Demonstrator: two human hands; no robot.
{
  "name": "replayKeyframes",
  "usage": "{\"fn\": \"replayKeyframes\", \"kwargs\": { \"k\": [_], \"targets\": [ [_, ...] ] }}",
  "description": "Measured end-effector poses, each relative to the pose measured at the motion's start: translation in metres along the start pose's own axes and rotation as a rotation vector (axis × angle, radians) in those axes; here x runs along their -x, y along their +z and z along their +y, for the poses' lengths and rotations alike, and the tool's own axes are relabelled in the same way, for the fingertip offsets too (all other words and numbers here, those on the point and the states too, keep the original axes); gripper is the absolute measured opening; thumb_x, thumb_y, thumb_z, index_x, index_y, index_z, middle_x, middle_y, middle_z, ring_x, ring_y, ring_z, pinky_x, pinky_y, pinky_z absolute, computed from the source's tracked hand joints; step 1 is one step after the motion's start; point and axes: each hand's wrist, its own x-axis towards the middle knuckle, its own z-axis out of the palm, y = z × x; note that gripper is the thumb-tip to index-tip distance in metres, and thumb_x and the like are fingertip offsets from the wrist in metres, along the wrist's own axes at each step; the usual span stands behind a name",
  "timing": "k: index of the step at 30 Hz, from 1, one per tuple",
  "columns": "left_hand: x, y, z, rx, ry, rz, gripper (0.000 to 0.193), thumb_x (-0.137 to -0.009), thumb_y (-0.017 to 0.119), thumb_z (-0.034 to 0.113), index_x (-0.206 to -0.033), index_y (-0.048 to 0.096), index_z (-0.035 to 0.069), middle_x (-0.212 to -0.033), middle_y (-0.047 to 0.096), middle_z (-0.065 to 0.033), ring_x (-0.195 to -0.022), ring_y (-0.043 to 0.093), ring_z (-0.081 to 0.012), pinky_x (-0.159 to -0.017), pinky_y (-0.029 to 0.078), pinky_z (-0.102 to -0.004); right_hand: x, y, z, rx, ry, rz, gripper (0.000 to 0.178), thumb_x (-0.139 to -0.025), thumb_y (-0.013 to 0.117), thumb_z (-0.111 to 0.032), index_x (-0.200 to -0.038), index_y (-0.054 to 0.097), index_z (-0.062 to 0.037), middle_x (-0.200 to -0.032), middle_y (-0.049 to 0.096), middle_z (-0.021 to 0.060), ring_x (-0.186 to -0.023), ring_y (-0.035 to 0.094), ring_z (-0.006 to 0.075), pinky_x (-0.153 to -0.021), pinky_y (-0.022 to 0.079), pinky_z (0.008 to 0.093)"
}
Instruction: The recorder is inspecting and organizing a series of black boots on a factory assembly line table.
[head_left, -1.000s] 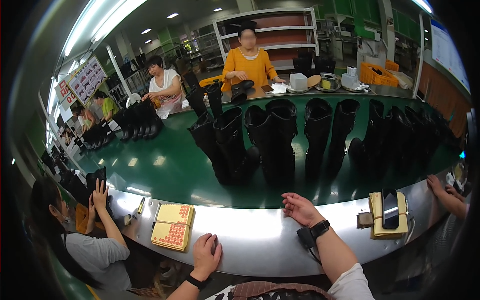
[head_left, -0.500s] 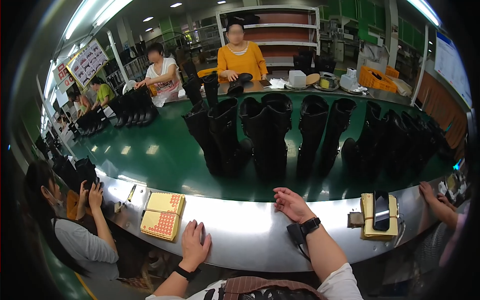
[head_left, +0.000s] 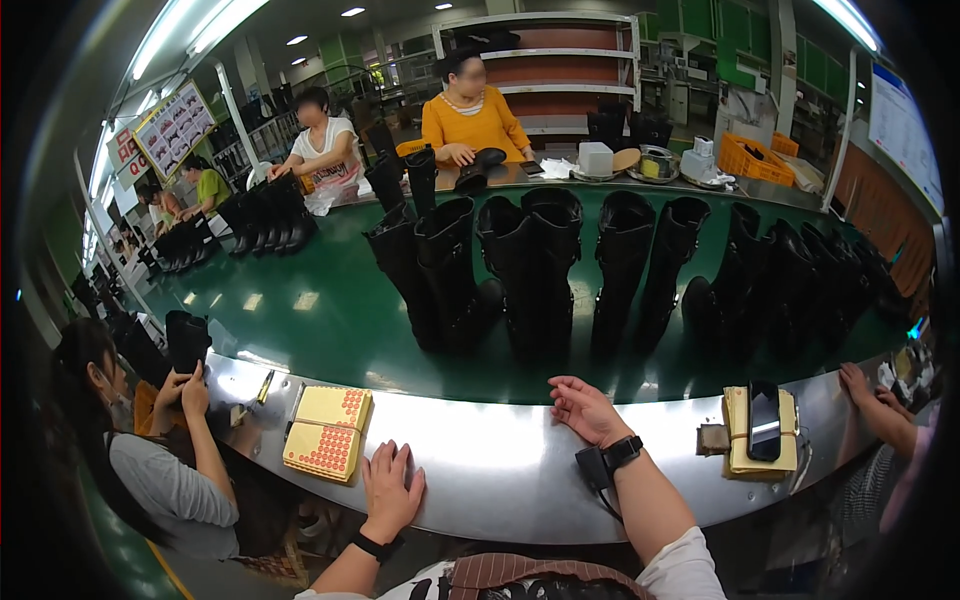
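My left hand (head_left: 392, 490) rests palm down on the steel ledge (head_left: 480, 460), fingers spread, holding nothing. Just beyond its fingertips lies a banded stack of yellow cards (head_left: 322, 455) printed with red dots. My right hand (head_left: 588, 410) is turned on its side at the ledge's far edge, its fingers loosely bent and apart, with nothing visible in them. A watch and a small black box with a cable sit at that wrist. Past my hands, tall black boots (head_left: 530, 270) stand in a row on the green conveyor belt (head_left: 300, 320), apart from both hands.
A second yellow stack (head_left: 740, 430) with a phone (head_left: 764, 420) on top lies to the right. At left, a co-worker holds a black boot (head_left: 187, 340) near a yellow cutter (head_left: 265, 386). Across the belt, a person in orange (head_left: 470, 125) touches a boot. Another co-worker's hand (head_left: 860, 385) is far right.
The co-worker at left has shifted the held boot, which now shows higher above the hands. The person in orange has turned their head to the right. My hands have hardly moved.
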Motion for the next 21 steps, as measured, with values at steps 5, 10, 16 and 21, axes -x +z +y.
{"fn": "replayKeyframes", "kwargs": {
  "k": [5, 10, 16, 21],
  "targets": [
    [-0.0003, 0.0003, 0.0003, -0.004, 0.002, 0.0, 0.05, -0.085, 0.062, 0.028, -0.127, 0.053, 0.004, -0.134, 0.045, -0.0208, -0.13, 0.037, -0.0367, -0.109, 0.021, -0.0585, 0.0002, 0.0014, -0.0002, 0.001, -0.013, 0.001, 0.021, -0.097, 0.055, -0.015, -0.115, 0.059, -0.0052, -0.091, 0.061, 0.0011, -0.079, 0.058, 0.0112, -0.077, 0.052, 0.0286],
    [-0.0003, -0.0009, 0.0015, -0.02, 0.008, 0.001, 0.05, -0.084, 0.063, 0.028, -0.127, 0.053, 0.004, -0.134, 0.045, -0.0202, -0.13, 0.037, -0.0366, -0.109, 0.022, -0.0579, 0.0, 0.001, -0.0003, -0.008, -0.015, -0.009, 0.021, -0.097, 0.055, -0.015, -0.115, 0.059, -0.005, -0.091, 0.06, 0.001, -0.079, 0.058, 0.011, -0.077, 0.052, 0.0284],
    [-0.0029, -0.0038, 0.0038, -0.002, 0.001, -0.023, 0.049, -0.085, 0.061, 0.028, -0.127, 0.053, 0.004, -0.134, 0.045, -0.0208, -0.13, 0.038, -0.0369, -0.109, 0.022, -0.0581, 0.0009, 0.0009, 0.0003, -0.004, -0.009, -0.008, 0.02, -0.097, 0.055, -0.015, -0.114, 0.059, -0.0051, -0.09, 0.06, 0.0006, -0.079, 0.058, 0.0111, -0.076, 0.052, 0.0279],
    [-0.0032, -0.0046, 0.0039, -0.023, 0.011, -0.023, 0.049, -0.086, 0.06, 0.028, -0.127, 0.053, 0.003, -0.134, 0.045, -0.0217, -0.129, 0.038, -0.0379, -0.109, 0.022, -0.0588, 0.0005, 0.0027, -0.0009, 0.008, 0.01, 0.014, 0.019, -0.097, 0.055, -0.014, -0.114, 0.059, -0.0053, -0.09, 0.06, 0.0007, -0.079, 0.058, 0.0111, -0.076, 0.052, 0.0279]
  ]
}}
